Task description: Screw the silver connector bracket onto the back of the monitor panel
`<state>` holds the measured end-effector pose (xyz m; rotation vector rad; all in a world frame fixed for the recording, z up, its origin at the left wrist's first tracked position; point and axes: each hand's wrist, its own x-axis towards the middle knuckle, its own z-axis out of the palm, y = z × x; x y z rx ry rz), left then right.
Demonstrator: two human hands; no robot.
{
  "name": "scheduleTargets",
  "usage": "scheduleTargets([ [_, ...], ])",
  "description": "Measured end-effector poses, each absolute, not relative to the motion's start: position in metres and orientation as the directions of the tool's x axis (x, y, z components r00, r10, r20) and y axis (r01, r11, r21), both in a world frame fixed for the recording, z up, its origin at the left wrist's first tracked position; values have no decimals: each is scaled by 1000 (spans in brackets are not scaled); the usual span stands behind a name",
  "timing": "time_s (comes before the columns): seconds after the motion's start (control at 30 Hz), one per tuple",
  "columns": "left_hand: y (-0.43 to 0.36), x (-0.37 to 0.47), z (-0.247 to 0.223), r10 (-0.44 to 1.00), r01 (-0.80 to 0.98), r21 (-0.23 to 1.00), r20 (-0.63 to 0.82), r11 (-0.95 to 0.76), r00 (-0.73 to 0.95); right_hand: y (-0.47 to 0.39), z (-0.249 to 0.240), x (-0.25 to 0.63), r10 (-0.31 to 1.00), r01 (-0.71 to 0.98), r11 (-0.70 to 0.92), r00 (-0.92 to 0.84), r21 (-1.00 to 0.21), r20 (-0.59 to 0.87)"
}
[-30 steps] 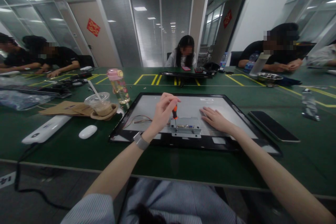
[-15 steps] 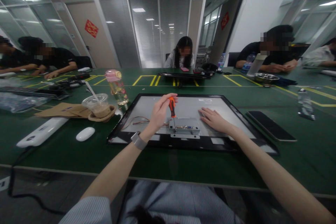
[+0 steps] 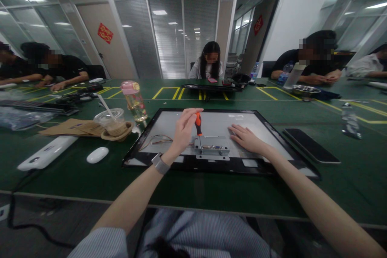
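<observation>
My left hand (image 3: 184, 129), with a watch on the wrist, is closed on an orange and black screwdriver (image 3: 198, 124). The screwdriver stands nearly upright, its tip at the left part of a metal bracket (image 3: 212, 148) with connectors. That bracket sits on the grey back of a flat panel (image 3: 208, 120) with a black frame. Spread fingers of my right hand (image 3: 246, 138) lie flat on the panel, right of the bracket, holding nothing. Thin wires (image 3: 161, 139) run from the left toward the bracket, partly behind my left hand.
Left of the panel are a pink-lidded bottle (image 3: 134, 100), an iced drink cup (image 3: 113, 121), a white case (image 3: 97, 155) and a power strip (image 3: 48, 153). A black phone (image 3: 311, 145) lies right. Several people sit around the table.
The fingers of my left hand have shifted slightly around the screwdriver handle, which remains at the bracket. My right hand has stayed flat on the panel.
</observation>
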<state>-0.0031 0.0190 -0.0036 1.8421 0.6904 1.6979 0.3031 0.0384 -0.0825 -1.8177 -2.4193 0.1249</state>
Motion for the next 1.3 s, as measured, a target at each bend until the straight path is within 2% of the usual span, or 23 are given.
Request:
scheduleTargets([
  [0.2,16,-2,-3,685,-24,693,717,-721,128,38,-83,304,957,948,288,-284,-136,48],
  [0.37,11,-2,-2,652,76,647,755,-758,73,39,-84,306,955,946,298,-294,-128,50],
  [0.5,9,-1,-1,624,46,622,779,-781,62,38,-82,304,960,951,281,-279,-129,30],
  [0.67,10,2,-4,690,-74,704,708,-707,150,37,-81,303,959,950,284,-280,-131,49],
  [0.9,11,3,-8,657,56,654,752,-754,60,36,-79,303,962,952,274,-272,-137,35],
  [1.1,9,2,-4,657,81,653,754,-753,21,34,-76,300,963,953,270,-270,-133,20],
  [1.2,9,2,-3,670,71,668,741,-741,30,34,-77,301,963,954,267,-267,-132,18],
  [1.3,10,2,-4,712,-19,715,698,-699,68,35,-78,302,963,954,270,-269,-129,26],
])
